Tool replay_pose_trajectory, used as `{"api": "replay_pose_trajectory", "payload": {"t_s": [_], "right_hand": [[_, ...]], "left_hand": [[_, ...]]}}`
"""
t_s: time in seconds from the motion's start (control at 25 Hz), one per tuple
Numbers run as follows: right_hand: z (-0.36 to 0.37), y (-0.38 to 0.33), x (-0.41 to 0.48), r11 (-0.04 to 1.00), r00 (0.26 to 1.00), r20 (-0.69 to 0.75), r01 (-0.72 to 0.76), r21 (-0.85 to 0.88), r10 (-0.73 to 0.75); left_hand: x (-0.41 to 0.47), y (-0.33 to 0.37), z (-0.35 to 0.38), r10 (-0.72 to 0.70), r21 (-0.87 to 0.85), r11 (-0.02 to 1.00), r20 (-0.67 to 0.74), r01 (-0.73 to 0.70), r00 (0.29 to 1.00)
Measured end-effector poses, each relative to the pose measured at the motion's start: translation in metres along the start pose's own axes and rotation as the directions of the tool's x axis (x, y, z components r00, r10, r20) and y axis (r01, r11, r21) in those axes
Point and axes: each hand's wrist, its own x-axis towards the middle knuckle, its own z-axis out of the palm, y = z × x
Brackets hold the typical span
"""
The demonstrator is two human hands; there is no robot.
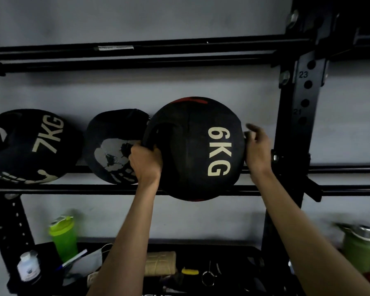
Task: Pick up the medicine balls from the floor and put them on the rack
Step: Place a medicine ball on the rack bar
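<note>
Resting on the two middle rails of the black rack [73,189], the 6KG medicine ball [192,150] had the person's left hand [145,161] curled tight round the handle on its left side. The right hand [256,148] was at that ball's right flank, fingers loose, blurred, holding nothing. Just left of it sat a ball with a pale print [113,146]; further left, a 7KG ball [36,146].
</note>
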Motion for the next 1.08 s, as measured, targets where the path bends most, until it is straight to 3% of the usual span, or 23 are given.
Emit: {"api": "replay_pose_trajectory", "payload": {"t_s": [0.04,0.12,0.24,0.32,0.52,0.76,0.96,1.08], "right_hand": [[0.001,-0.01,-0.016,0.998,0.994,-0.091,0.059,0.022,-0.057],[0.012,-0.03,-0.053,0.983,0.979,-0.091,0.185,0.014,-0.183],[0.044,-0.043,-0.078,0.904,0.964,0.015,0.253,-0.343,-0.264],[0.052,-0.046,-0.07,0.874,0.965,-0.004,0.236,-0.425,-0.262],[0.045,-0.037,-0.031,0.922,0.977,-0.027,0.19,-0.336,-0.211],[0.033,-0.033,0.023,0.97,0.991,-0.013,0.126,-0.209,-0.131],[0.04,-0.017,0.03,0.942,0.994,0.035,0.11,-0.318,-0.104],[0.045,-0.004,0.029,0.913,0.998,0.07,0.037,-0.405,-0.01]], "left_hand": [[0.001,-0.002,0.0,-0.002,-0.004,1.0,0.012,0.002,1.0],[0.003,-0.004,-0.001,0.0,-0.021,1.0,0.043,0.001,0.999],[0.008,-0.006,-0.001,0.017,-0.043,0.999,0.08,-0.014,0.997],[0.006,-0.003,-0.002,0.035,-0.052,0.998,0.095,-0.03,0.995],[0.005,0.008,0.007,0.075,-0.094,0.994,0.145,-0.062,0.986],[0.008,0.011,0.017,0.149,-0.285,0.958,0.395,-0.033,0.907],[0.022,0.027,0.043,0.125,-0.196,0.98,0.422,-0.044,0.898],[0.024,0.039,0.058,0.071,-0.08,0.996,0.446,-0.039,0.892]]}}
